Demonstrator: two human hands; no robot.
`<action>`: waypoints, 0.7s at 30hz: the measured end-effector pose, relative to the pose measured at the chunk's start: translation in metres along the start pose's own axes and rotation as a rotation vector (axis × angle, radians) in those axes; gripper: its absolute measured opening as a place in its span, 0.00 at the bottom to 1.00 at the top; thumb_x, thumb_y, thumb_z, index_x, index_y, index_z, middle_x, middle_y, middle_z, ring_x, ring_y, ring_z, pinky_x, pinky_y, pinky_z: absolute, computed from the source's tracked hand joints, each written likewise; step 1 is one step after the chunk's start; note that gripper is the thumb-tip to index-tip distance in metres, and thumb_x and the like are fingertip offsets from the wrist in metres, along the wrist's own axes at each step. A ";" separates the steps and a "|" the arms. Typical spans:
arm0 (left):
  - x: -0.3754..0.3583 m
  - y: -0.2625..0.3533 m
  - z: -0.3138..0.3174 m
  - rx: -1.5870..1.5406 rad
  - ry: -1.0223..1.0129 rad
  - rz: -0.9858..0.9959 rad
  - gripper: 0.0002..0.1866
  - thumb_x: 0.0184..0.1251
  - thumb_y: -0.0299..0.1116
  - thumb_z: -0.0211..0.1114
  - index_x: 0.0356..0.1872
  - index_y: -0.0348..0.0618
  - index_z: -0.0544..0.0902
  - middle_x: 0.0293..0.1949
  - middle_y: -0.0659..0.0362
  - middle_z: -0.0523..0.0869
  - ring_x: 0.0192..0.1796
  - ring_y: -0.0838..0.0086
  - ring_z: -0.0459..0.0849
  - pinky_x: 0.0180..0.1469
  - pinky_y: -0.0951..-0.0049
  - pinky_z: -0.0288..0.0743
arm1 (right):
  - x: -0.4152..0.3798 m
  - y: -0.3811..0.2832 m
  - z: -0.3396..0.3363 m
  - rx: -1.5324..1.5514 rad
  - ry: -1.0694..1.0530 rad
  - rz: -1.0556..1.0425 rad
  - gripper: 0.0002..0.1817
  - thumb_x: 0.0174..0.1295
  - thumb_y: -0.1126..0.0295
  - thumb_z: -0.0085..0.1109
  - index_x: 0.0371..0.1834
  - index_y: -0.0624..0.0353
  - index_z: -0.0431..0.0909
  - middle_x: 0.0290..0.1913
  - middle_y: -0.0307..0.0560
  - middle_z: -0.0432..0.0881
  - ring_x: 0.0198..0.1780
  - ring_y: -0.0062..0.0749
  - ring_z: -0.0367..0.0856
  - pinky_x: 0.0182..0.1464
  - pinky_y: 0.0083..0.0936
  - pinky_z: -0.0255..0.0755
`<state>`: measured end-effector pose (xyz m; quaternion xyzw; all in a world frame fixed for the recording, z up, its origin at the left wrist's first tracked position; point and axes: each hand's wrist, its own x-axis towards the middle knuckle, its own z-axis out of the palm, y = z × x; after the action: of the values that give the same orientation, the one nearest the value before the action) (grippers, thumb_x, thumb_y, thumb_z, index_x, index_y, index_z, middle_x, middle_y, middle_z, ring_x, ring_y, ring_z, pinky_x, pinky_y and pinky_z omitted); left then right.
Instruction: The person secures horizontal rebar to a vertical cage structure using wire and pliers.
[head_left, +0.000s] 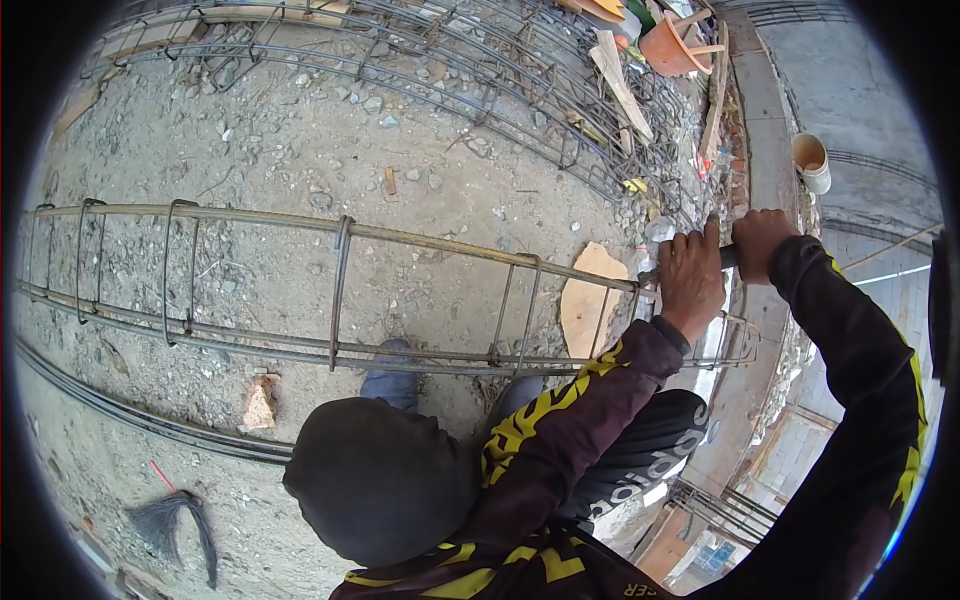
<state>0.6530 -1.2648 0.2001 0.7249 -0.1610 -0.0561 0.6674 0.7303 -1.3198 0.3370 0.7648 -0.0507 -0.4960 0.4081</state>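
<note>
We're counting two hands, a left hand (pixel 692 275) and a right hand (pixel 766 243), plus one dark handle (pixel 728 257). We're seeing one long rebar cage (pixel 430 241) with at least five stirrups (pixel 339 290). Also tallying one white bucket (pixel 818 178), one orange tub (pixel 668 48), one brick chunk (pixel 259 404), one tan board piece (pixel 590 305) and one wire bundle (pixel 178 500). The piled rebar (pixel 484 118) is overlapping too much, so we're not getting a number there.

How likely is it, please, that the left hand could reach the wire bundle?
Probably not: the left hand is closed on a dark bar, and the wire bundle lies far across the view.
</note>
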 end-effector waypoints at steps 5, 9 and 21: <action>-0.007 0.000 -0.021 -0.092 -0.097 0.103 0.48 0.44 0.41 0.79 0.69 0.37 0.67 0.44 0.48 0.82 0.51 0.53 0.78 0.58 0.54 0.66 | -0.004 0.005 -0.006 0.046 -0.046 -0.054 0.18 0.51 0.58 0.72 0.36 0.63 0.87 0.31 0.55 0.87 0.36 0.45 0.89 0.40 0.36 0.83; 0.016 -0.032 -0.078 -0.296 -0.411 -0.051 0.41 0.54 0.41 0.75 0.70 0.38 0.69 0.59 0.41 0.79 0.64 0.49 0.76 0.68 0.56 0.65 | -0.029 0.010 0.024 0.688 -0.443 0.106 0.22 0.59 0.54 0.69 0.33 0.68 0.83 0.23 0.47 0.80 0.18 0.33 0.80 0.20 0.29 0.77; -0.039 -0.037 -0.053 0.231 -0.505 0.070 0.54 0.47 0.32 0.79 0.78 0.53 0.58 0.75 0.47 0.63 0.75 0.45 0.60 0.74 0.46 0.58 | -0.015 0.022 0.088 0.586 -0.192 -0.119 0.21 0.65 0.52 0.63 0.31 0.63 0.85 0.21 0.48 0.84 0.24 0.35 0.87 0.31 0.28 0.82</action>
<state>0.6379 -1.2002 0.1639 0.7532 -0.3526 -0.1930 0.5207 0.6596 -1.3780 0.3475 0.8010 -0.1849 -0.5534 0.1338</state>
